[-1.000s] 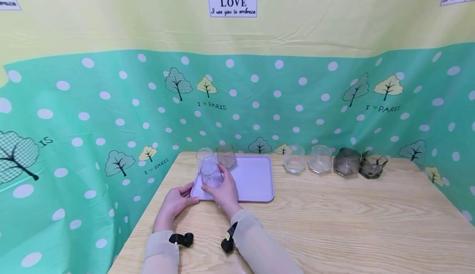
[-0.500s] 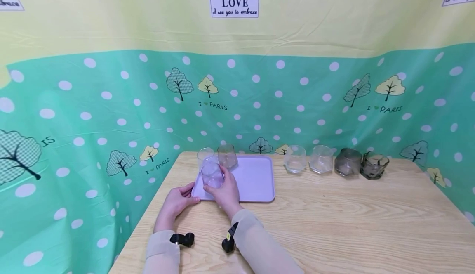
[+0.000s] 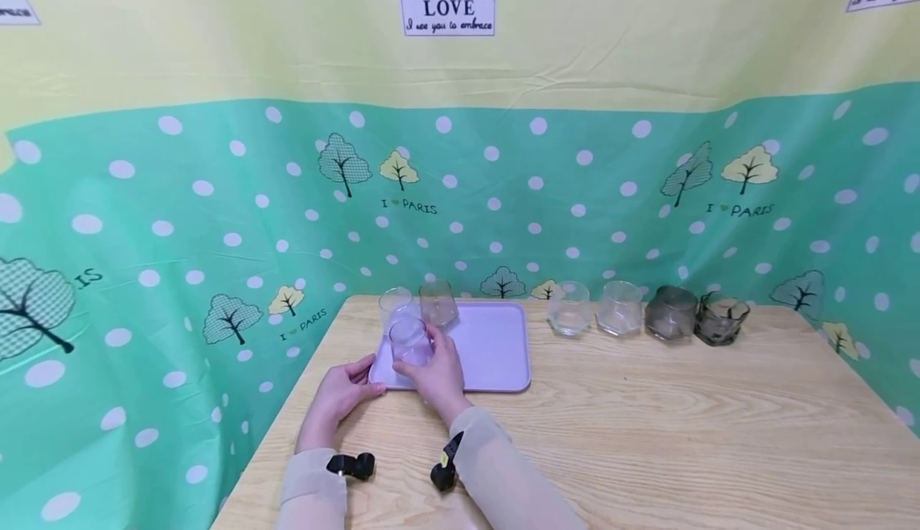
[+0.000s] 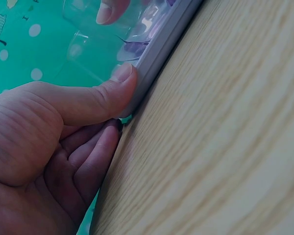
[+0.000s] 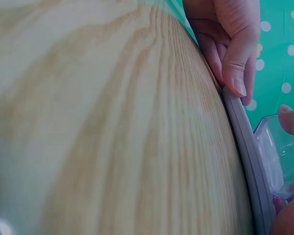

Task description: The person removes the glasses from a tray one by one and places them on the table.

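My right hand [image 3: 440,374] holds a clear drinking glass [image 3: 406,345] between thumb and fingers, upright at the left part of the lilac tray [image 3: 496,346]. In the right wrist view only part of that glass [image 5: 284,152] shows. My left hand [image 3: 341,393] pinches the tray's near left corner; in the left wrist view the thumb [image 4: 110,95] lies on the rim and the other fingers bend beside the corner. Behind the held glass stand another clear glass [image 3: 393,302] and a brownish-tinted glass [image 3: 438,306], at the tray's far left.
Along the back of the wooden table [image 3: 647,434], right of the tray, two clear glasses [image 3: 569,314] stand in a row with a smoky dark glass [image 3: 671,316] and a dark patterned glass [image 3: 721,321]. A green and yellow curtain [image 3: 503,179] hangs behind and at the sides.
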`<move>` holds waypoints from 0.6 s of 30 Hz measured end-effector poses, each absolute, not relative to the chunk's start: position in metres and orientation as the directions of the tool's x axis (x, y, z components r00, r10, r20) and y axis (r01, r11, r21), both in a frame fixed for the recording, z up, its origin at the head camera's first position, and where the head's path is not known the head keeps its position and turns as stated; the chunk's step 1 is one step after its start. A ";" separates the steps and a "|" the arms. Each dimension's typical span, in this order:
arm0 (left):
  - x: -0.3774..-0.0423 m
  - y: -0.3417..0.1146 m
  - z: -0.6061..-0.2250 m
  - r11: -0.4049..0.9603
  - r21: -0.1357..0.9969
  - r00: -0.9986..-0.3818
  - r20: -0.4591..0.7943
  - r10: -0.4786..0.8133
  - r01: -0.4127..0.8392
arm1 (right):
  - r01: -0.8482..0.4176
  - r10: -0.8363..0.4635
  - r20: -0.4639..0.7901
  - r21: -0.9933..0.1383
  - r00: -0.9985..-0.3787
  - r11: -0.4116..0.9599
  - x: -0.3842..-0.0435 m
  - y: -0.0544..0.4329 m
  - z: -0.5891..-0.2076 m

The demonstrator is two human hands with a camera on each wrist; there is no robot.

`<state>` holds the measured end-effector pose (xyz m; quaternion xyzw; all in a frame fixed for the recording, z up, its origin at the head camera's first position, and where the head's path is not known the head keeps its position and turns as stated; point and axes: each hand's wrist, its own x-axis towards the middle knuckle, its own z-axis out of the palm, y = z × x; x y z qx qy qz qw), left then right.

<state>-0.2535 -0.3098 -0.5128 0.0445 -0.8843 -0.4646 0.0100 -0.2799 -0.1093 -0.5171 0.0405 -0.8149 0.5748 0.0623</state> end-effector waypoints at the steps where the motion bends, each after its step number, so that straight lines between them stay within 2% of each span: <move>1: -0.254 -0.310 -0.513 0.563 0.823 -0.996 -0.023 -0.088 -0.069 | -0.134 0.006 0.145 -0.935 -0.989 0.329 -0.280 -0.109 -0.517; 18: -0.253 -0.310 -0.513 0.569 0.818 -0.995 -0.034 -0.090 -0.079 | -0.071 0.098 0.089 -0.981 -0.991 0.178 -0.280 -0.103 -0.518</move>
